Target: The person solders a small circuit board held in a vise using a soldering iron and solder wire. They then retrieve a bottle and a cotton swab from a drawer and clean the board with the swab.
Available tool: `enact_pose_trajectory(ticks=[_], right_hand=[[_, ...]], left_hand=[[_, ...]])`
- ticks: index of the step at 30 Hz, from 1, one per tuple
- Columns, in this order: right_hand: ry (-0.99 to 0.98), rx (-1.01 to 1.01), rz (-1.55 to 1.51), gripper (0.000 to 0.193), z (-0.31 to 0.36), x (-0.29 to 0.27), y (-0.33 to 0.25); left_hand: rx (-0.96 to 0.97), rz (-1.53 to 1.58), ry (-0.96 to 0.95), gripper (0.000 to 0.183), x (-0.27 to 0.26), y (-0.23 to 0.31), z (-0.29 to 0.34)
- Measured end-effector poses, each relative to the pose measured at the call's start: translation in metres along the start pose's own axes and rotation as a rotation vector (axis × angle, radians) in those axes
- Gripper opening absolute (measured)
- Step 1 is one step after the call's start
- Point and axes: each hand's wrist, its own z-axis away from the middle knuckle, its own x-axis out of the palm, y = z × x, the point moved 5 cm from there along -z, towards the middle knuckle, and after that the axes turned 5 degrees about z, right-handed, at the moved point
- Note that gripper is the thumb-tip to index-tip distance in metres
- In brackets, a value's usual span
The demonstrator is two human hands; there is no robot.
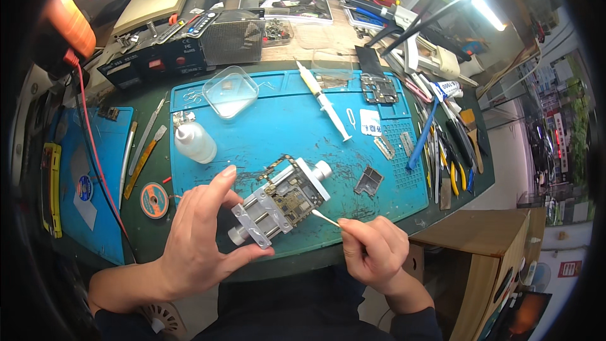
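Note:
My left hand (201, 230) is wrapped round the near left end of a silver metal circuit board holder (260, 220), its thumb along the lower edge and its index finger raised. Clamped in the holder is a phone circuit board (291, 197), with a narrow arm of it reaching toward the upper left. Between the thumb and fingers of my right hand (377, 247) is a cotton swab (328, 218). Its white tip is at the board's right edge; whether it touches, I cannot tell. A small dark metal shield piece (368, 180) lies to the right.
On the blue work mat (252, 142) are a white bottle (196, 143), a clear dish (230, 91), a syringe (323, 101) and another circuit board (380, 89). A solder wire spool (154, 200) sits left. Pliers and tweezers (456, 151) crowd the right; a black machine (154, 60) stands behind.

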Motion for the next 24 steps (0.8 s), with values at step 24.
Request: enact_pose_trajectory(ticks=[24], right_hand=[[-0.052, -0.060, 0.019, 0.027, 0.002, 0.007, -0.010]], left_hand=[[0.023, 0.036, 0.019, 0.108, 0.005, -0.005, 0.005]])
